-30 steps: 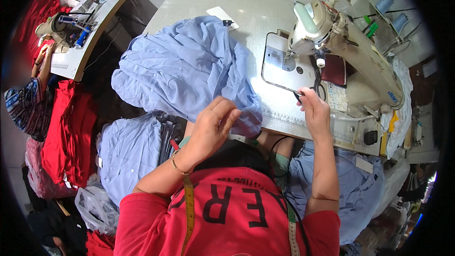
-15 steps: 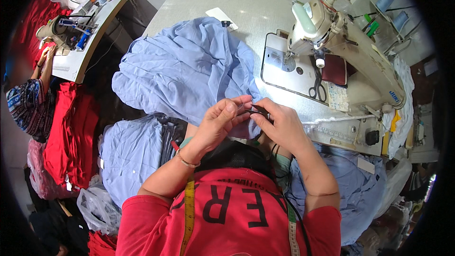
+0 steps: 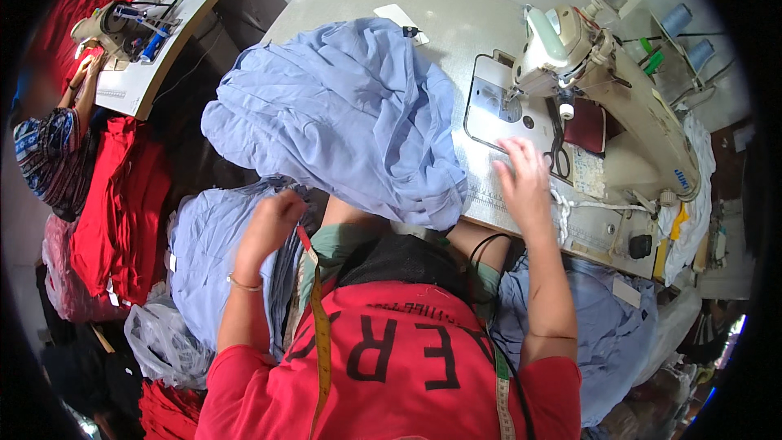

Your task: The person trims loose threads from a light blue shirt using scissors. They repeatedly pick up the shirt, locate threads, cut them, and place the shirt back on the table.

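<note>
Pale grey sewing table extended toward twelve o'clock, carrying a cream metal sewing machine at two. One crumpled light-blue fabric garment lay at eleven, overhanging the near edge. Left hand was at nine, fingers bent; their grip could not be told. Right hand was at three, fingers apart, near black metal scissors.

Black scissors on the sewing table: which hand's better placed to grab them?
Right, likely: the right hand is open beside the black scissors; the left hand is curled, over by the blue garment stack.
</note>
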A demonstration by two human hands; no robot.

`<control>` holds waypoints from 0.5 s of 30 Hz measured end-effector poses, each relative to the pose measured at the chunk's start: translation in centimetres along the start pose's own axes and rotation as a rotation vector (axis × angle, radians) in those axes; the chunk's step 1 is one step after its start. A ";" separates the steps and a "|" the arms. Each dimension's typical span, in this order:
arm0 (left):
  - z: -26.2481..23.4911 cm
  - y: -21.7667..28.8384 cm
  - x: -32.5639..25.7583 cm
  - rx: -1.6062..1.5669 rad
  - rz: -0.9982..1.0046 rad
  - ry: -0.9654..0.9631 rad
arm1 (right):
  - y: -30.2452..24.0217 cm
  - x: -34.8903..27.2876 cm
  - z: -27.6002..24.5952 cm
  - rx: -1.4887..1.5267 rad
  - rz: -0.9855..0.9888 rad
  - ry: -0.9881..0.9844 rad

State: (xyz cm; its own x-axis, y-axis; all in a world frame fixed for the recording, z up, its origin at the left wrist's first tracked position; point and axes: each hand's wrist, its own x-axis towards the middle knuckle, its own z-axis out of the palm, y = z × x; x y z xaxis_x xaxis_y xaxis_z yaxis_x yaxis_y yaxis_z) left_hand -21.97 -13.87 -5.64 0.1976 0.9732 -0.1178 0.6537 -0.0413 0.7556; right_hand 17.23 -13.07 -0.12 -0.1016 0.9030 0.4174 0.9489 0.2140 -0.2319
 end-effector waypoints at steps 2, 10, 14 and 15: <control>3.0 -1.6 0.2 0.111 0.096 -0.031 | -4.4 0.8 -1.3 0.534 0.048 -0.238; 3.2 3.0 0.3 0.086 0.457 -0.262 | -6.4 -0.4 0.9 0.431 0.230 -0.280; 0.1 8.2 0.7 -0.193 0.308 -0.154 | -3.7 -2.0 2.0 1.354 0.568 -0.267; -0.1 8.7 1.6 -0.211 0.303 -0.079 | -3.5 -2.2 2.0 1.581 0.597 -0.230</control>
State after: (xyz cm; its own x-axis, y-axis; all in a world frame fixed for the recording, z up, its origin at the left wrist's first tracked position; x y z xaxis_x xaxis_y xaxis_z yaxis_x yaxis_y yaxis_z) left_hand -16.01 -12.71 0.80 0.4201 0.9031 0.0888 0.3934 -0.2695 0.8790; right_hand 13.52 -15.03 -1.97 -0.0411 0.9896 -0.1377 -0.3165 -0.1436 -0.9377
